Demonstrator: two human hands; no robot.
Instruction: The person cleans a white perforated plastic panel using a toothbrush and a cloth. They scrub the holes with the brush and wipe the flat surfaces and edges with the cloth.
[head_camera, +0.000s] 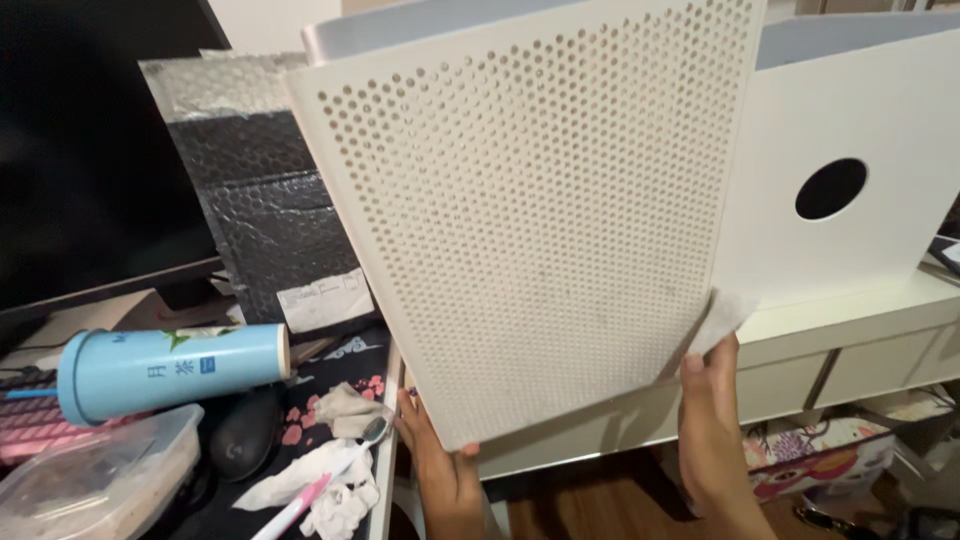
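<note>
While both hands grip it, perforated white panel (530, 210) is held upright over desk edge. L hand (445, 470) grasps bottom corner; R hand (715, 420) pinches tissue (722, 315) against panel's lower right edge. Blue tumbler (165, 370) lies at left.

Centre of frame: a white perforated panel (530, 210), held tilted. The left hand (445, 470) grips its lower corner; the right hand (712, 420) presses a white tissue (722, 315) to its right edge. Lower left: a blue cup (165, 368) lying on its side.
</note>
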